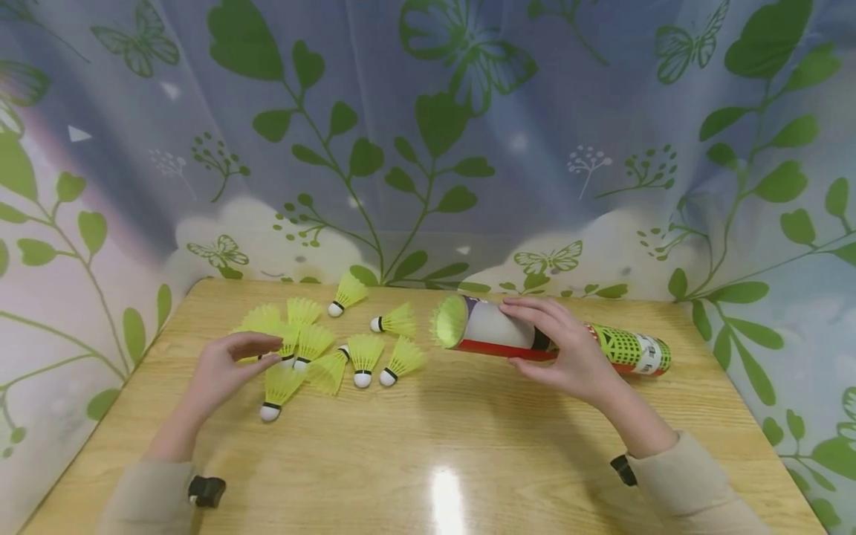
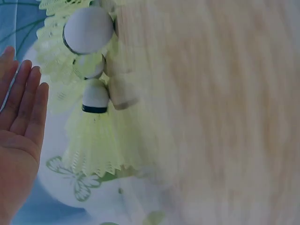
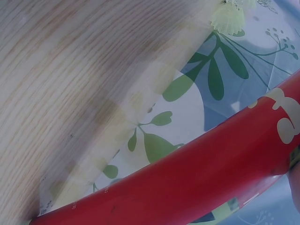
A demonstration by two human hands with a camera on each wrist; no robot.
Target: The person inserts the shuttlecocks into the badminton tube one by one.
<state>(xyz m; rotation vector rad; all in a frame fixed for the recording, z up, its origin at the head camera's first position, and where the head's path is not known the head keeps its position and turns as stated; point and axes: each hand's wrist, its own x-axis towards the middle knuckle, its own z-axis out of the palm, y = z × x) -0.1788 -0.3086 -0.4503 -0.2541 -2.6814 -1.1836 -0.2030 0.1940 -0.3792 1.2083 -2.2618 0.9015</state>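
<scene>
My right hand [image 1: 568, 345] grips a shuttlecock tube [image 1: 498, 327] around its middle, fingers over the top and thumb on the near side. The tube lies sideways, its left end turned toward the pile, with a yellow shuttlecock skirt [image 1: 449, 321] showing in that end. In the right wrist view its red side [image 3: 187, 173] fills the lower part. My left hand [image 1: 230, 364] hovers beside several yellow shuttlecocks [image 1: 314, 343], holding nothing, its fingers extended in the left wrist view. One shuttlecock [image 1: 281, 386] lies just in front of its fingertips, white cork toward me.
Two shuttlecocks lie farther back, one near the rear edge [image 1: 349, 293] and one at centre [image 1: 396, 321]. The wooden table [image 1: 374, 461] meets a leaf-and-butterfly patterned curtain [image 1: 414, 148] at the back and sides. A dark wrist device [image 1: 207, 490] sits at the left cuff.
</scene>
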